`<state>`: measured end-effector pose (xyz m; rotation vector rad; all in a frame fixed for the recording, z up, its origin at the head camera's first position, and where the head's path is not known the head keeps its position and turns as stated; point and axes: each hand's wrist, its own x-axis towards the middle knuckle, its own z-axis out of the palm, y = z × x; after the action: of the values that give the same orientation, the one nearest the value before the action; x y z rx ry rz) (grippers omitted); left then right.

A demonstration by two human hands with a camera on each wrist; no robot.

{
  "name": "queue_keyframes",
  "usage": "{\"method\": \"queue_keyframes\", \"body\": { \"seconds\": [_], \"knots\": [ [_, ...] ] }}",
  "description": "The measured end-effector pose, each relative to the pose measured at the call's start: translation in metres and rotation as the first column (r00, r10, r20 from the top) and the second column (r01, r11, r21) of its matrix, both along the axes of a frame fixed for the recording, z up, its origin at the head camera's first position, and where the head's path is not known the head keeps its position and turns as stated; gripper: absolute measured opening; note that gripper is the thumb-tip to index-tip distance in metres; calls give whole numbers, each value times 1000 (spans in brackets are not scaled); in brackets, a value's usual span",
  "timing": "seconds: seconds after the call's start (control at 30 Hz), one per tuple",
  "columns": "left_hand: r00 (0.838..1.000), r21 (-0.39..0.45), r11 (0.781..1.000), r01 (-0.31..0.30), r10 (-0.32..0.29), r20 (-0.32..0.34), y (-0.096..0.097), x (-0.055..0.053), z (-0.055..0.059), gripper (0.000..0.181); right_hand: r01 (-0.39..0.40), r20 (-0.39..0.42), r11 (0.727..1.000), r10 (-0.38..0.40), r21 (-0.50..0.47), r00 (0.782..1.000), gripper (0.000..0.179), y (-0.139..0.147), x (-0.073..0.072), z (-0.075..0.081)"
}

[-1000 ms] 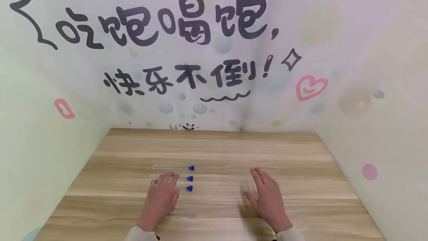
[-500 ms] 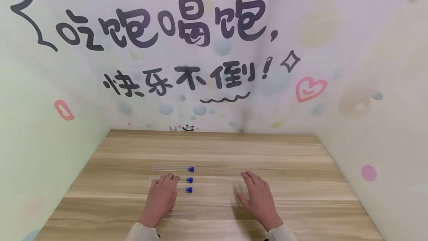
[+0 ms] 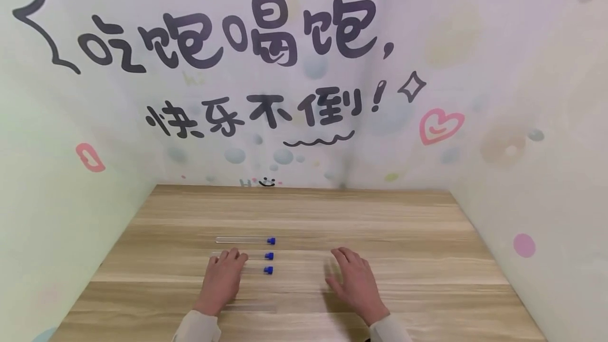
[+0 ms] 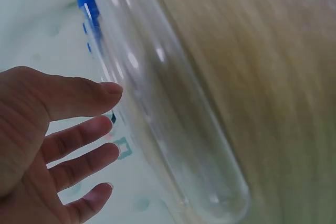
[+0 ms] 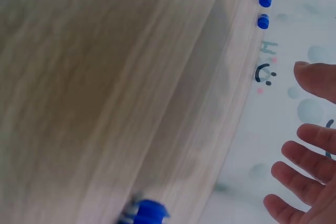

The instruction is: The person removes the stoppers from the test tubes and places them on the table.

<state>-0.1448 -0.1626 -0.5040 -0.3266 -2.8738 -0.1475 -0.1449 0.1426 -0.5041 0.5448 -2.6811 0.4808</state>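
My left hand [image 3: 220,281] hovers over the left half of the table, its fingers loosely bent and grasping nothing. Beyond and under it lie three clear tubes with blue caps: the far tube [image 3: 242,240], the middle tube [image 3: 254,256] and the near tube [image 3: 254,270], partly covered by the hand. Another clear tube [image 3: 254,308] without a visible cap lies nearer; it looms large in the left wrist view as a rounded tube [image 4: 178,114]. My right hand [image 3: 356,284] is above the table to the right, fingers spread and holding nothing. A loose blue cap [image 5: 149,212] shows in the right wrist view.
The wood-grain table [image 3: 418,241] is bounded by a back wall [image 3: 304,162] printed with lettering, and by light panels on the left and right [image 3: 537,189].
My right hand has drifted left toward the middle of the table. Lately the left hand has shifted slightly left. The tubes lie as before.
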Motion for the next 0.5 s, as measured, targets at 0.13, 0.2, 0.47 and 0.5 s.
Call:
{"method": "queue_keyframes", "body": {
  "seconds": [0.13,0.2,0.47,0.5],
  "knots": [
    [1000,-11,1000,4,-4,14,-2,-3,-3,21,-10,-3,1000,10,2,1000,56,-5,-1,-1],
    [1000,-13,1000,9,-9,12,-2,-4,-4,20,-15,3,1000,15,4,1000,56,-8,-2,0],
    [999,-34,999,26,-24,41,-1,-7,-3,17,-39,33,999,39,8,999,54,-19,-1,-1],
    [999,-41,999,27,-25,43,-1,-7,-2,16,-41,35,999,41,6,999,54,-20,-1,-1]
  ]
}}
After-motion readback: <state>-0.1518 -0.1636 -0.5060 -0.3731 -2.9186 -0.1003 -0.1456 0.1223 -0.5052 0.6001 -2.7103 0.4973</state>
